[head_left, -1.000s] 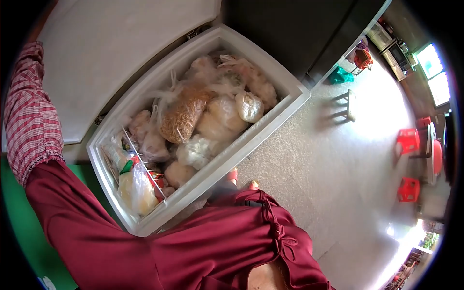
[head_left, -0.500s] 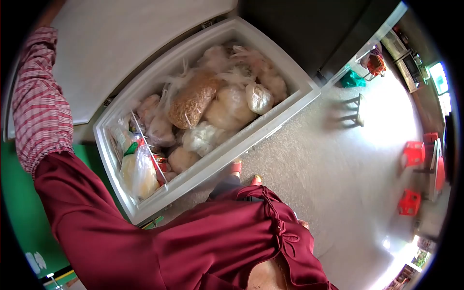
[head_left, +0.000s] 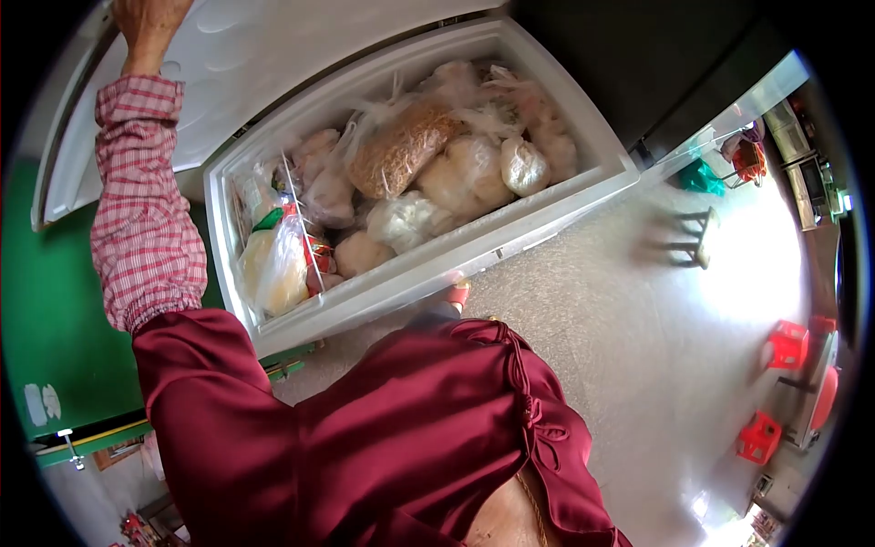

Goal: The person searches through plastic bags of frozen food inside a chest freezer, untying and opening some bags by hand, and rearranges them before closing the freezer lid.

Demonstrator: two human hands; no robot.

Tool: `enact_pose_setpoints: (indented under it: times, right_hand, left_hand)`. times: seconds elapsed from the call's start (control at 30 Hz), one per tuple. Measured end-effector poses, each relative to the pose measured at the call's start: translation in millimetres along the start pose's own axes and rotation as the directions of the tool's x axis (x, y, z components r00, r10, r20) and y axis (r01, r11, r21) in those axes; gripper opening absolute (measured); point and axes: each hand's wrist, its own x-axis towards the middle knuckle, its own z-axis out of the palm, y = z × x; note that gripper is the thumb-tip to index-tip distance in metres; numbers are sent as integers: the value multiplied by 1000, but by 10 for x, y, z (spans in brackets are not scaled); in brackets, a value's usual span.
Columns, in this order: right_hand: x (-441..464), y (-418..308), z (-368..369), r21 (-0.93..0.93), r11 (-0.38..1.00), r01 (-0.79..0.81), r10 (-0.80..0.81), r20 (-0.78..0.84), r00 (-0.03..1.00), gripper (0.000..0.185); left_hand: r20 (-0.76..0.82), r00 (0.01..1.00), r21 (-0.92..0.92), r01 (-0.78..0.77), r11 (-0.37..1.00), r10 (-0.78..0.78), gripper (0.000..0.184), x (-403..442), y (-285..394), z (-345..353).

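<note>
My left hand (head_left: 153,25) is at the top left, by the outer edge of the raised white freezer lid (head_left: 246,59). Its fingers run out of the picture, so their grip on the lid is hidden. The arm wears a checked sleeve cover over a dark red sleeve. Below the lid stands the open chest freezer (head_left: 401,278), filled with knotted plastic bags. Among them are a bag of brown shreds (head_left: 401,153), a round whitish bag (head_left: 524,167) and a pale yellow bag (head_left: 273,273) behind a wire divider (head_left: 299,205). My right hand is out of view.
A green surface (head_left: 68,310) lies at left. A dark cabinet (head_left: 611,64) adjoins the freezer's far end. On the floor to the right are a small stool (head_left: 702,239), a green bag (head_left: 700,179) and red plastic stools (head_left: 758,438). My foot (head_left: 458,294) is beside the freezer.
The view has shifted, so the freezer appears higher and farther right. My left hand has come into the picture at the top left. The lid is still raised, and the bags lie as before.
</note>
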Motion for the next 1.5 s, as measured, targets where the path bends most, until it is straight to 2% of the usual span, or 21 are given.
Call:
enact_pose_setpoints:
  times: [0.03, 0.13, 0.2, 0.27, 0.33, 0.37, 0.47, 0.53, 0.7, 0.77, 0.8, 0.83, 0.87, 0.9, 0.97, 1.0, 1.17, 1.23, 1.33, 1.37, 1.5]
  right_hand:
    - [41, 29, 5, -8, 1000, 4, -4, 6, 1000, 22]
    - [120, 29, -71, -21, 999, 30, -30, 11, 999, 22]
    - [-67, -421, -308, 14, 998, 57, -57, -14, 998, 22]
    - [-137, -570, -335, 48, 998, 32, -30, -47, 998, 22]
    - [-151, -693, -343, 59, 998, -13, 16, -46, 999, 22]
    - [-126, -656, -322, 64, 998, -27, 30, -43, 999, 23]
    - [-170, -581, -280, 58, 997, -55, 56, -23, 998, 24]
    - [-182, -455, -177, 66, 995, -74, 75, -13, 997, 25]
    - [-264, -284, -107, 81, 993, -86, 85, 18, 996, 26]
    - [-296, -279, -134, 52, 995, -89, 87, 37, 996, 25]
    - [-277, -220, -117, 30, 997, -70, 69, 25, 997, 25]
    - [-244, -164, -99, 9, 999, -50, 49, 14, 999, 26]
    - [-182, -78, -61, -11, 1000, -27, 27, 3, 1000, 28]
    - [-113, 6, -17, 22, 998, -64, 64, -3, 998, 26]
    - [-53, 57, -32, 36, 997, -75, 76, -31, 997, 26]
    - [-33, 42, -59, 27, 998, -56, 58, -60, 997, 25]
    - [-81, 57, -156, 77, 993, -85, 92, -99, 991, 24]
    - [-226, 13, -191, 178, 975, -132, 163, -167, 973, 24]
    - [-278, 91, -50, 161, 977, -141, 168, -167, 971, 26]
    - [-253, 132, 34, 68, 990, -126, 137, -197, 971, 27]
    - [-260, 203, 263, 146, 980, -134, 155, -140, 978, 27]
  left_hand:
    - [49, 998, -20, 48, 999, -47, 60, -24, 44, -81]
    - [-419, 877, 119, -202, 972, 234, 67, 134, -139, -50]
    - [-157, 957, 143, -221, 965, 242, 51, 316, -663, 46]
    - [91, 992, 63, -94, 994, 88, 52, 514, -826, 73]
    - [338, 924, -80, 214, 973, -176, 71, 709, -711, 132]
    - [425, 883, -127, 276, 953, -200, 79, 790, -668, 113]
    - [553, 828, -126, 192, 973, -91, 82, 787, -556, -148]
    - [392, 917, -129, 125, 984, -65, 62, 646, -517, -240]
    - [425, 867, -576, 37, 817, 260, 47, -169, -361, -687]
    - [688, 717, -379, 220, 899, 114, 38, -447, -48, -1232]
    - [776, 625, -398, 378, 836, 87, 31, -614, 223, -1516]
    - [838, 524, -450, 505, 736, 152, 22, -866, 340, -1666]
    - [824, 524, -494, 481, 724, 213, 22, -1047, 596, -1888]
    - [896, 365, -439, 647, 624, 252, 30, -1205, 875, -2095]
    - [910, 252, -411, 640, 649, 328, 30, -1770, 1391, -2351]
    - [883, 276, -470, 497, 730, 380, 29, -2152, 1640, -2437]
    - [807, 288, -591, 366, 719, 516, 14, -3928, 2709, -2498]
    - [813, 270, -580, 297, 759, 515, 12, -4035, 2816, -2515]
    - [798, 346, -594, 310, 742, 494, 12, -4110, 2840, -2509]
    - [808, 323, -586, 350, 731, 493, 12, -4094, 2860, -2493]
    - [849, 275, -529, 427, 734, 452, 21, -4106, 2865, -2470]
